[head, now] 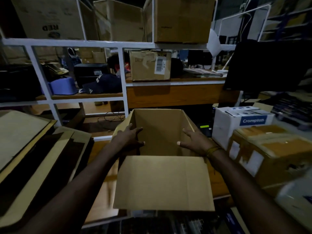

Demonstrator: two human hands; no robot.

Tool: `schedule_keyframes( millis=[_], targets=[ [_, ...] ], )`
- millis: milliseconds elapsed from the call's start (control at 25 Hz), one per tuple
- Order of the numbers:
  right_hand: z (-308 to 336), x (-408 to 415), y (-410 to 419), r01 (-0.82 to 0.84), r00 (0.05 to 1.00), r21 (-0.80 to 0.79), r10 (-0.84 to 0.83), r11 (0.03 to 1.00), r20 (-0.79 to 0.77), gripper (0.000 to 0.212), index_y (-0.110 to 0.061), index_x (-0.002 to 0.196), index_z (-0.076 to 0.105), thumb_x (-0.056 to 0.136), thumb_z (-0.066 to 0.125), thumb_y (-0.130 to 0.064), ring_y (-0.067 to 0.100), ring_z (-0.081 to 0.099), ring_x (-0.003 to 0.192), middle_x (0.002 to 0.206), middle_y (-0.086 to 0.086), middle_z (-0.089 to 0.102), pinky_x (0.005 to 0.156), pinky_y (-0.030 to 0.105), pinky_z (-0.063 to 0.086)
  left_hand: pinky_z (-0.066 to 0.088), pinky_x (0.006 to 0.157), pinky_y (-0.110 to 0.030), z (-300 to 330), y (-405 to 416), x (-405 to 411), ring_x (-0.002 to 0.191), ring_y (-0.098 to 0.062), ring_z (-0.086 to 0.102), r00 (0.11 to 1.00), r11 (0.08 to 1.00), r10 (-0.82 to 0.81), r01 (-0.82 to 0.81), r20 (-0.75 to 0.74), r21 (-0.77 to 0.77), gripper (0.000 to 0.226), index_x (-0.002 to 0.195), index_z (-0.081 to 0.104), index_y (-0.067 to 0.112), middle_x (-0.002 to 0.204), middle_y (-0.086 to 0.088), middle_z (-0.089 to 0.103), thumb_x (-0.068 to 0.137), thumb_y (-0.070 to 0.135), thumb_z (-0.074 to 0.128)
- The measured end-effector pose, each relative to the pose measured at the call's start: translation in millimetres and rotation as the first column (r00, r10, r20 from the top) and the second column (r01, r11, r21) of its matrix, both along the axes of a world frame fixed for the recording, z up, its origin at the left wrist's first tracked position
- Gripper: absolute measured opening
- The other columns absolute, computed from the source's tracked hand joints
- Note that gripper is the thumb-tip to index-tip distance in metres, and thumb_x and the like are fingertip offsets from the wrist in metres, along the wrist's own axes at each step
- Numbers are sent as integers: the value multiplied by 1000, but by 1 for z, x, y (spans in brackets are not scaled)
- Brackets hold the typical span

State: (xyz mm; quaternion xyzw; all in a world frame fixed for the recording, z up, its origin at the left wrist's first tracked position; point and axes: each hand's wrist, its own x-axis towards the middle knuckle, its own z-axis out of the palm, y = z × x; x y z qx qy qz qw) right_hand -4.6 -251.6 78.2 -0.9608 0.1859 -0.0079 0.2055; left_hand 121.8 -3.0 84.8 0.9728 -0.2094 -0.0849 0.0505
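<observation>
Cardboard box (158, 129) between splayed left hand (130, 138), right hand (195, 141)

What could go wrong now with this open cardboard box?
The left hand and right hand only press flat on the walls of the cardboard box, so it might slip. Its near flap sticks out loose and could snag. The white Crompton box stands close on the right; a swing might hit it.

Head camera looks forward and down, close over the open carton (160, 132).
</observation>
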Motion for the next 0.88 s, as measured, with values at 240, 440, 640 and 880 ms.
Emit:
schedule_keyframes(
  millis=[240, 440, 640, 880],
  targets=[
    [9, -63, 39, 67, 991, 87, -77, 994, 113, 72, -34, 152, 31, 90, 48, -67, 35, 33, 141, 161, 9, 17, 109, 47, 37, 40, 107, -55, 2, 17, -69, 140, -35, 33, 997, 946, 68, -73, -27, -315, 72, 151, 27, 37, 160, -8, 22, 89, 56, 58],
    [-2, -100, 77, 176, 969, -19, -169, 984, 182, 73, -30, 139, 48, 80, 56, -73, 39, 34, 136, 154, 13, 22, 102, 53, 44, 40, 102, -57, -8, 24, -114, 132, -35, 41, 990, 952, 138, -127, 22, -279, 70, 141, 40, 40, 145, -7, 44, 80, 72, 53],
    [-11, -129, 105, 279, 941, -89, -254, 956, 225, 63, -34, 131, 41, 80, 65, -63, 40, 42, 122, 139, 13, 19, 95, 51, 48, 42, 102, -56, -15, 24, -155, 133, -37, 40, 978, 940, 199, -175, 55, -293, 67, 137, 42, 38, 151, -9, 30, 79, 62, 66],
    [-13, -141, 100, 264, 915, 54, -268, 963, 303, 58, -33, 128, 44, 80, 71, -52, 32, 55, 104, 128, 11, 28, 82, 38, 52, 52, 93, -45, -20, 23, -184, 113, -32, 55, 945, 895, 248, -139, 214, -424, 64, 131, 49, 30, 137, -12, 37, 76, 47, 77]
  ],
)
